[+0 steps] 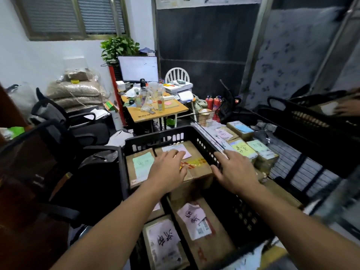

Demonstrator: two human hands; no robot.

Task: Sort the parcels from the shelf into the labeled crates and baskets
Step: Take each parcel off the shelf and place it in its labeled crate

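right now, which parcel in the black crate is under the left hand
The pink-label parcel with red-and-yellow tape, on the right side of the crate: the left hand lies flat on it. The green-label parcel beside it is untouched.

- Crate point(159, 136): black plastic, slotted walls, matt.
- Parcels point(196, 172): brown cardboard, dull; pastel paper labels point(142, 164); one strip of glossy yellow-red tape point(194, 162).
- Bench point(155, 112): pale wood-look top, smooth.
- Bottles point(160, 102): clear, shiny.
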